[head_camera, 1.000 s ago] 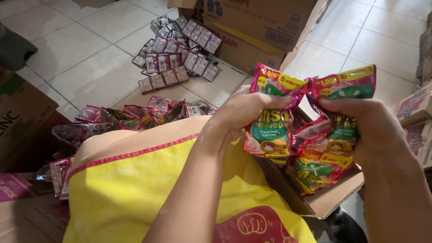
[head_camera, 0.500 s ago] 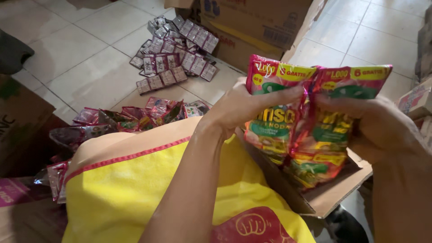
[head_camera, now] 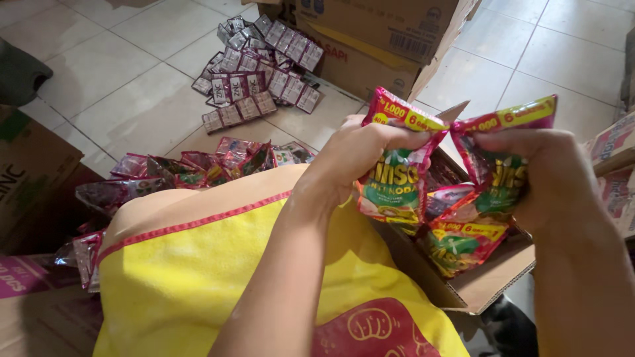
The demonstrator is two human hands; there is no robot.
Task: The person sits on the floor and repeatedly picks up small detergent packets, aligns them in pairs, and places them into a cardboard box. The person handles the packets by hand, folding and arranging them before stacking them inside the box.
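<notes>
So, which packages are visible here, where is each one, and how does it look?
Sachet strip: in left hand, red, green and yellow.
Second sachet strip: in right hand, same colours, hanging into the open brown carton.
Dark purple sachets: rows on the tiled floor, top centre.
Loose purple sachets: heap by the knee.
Large brown cartons: top, behind.
</notes>
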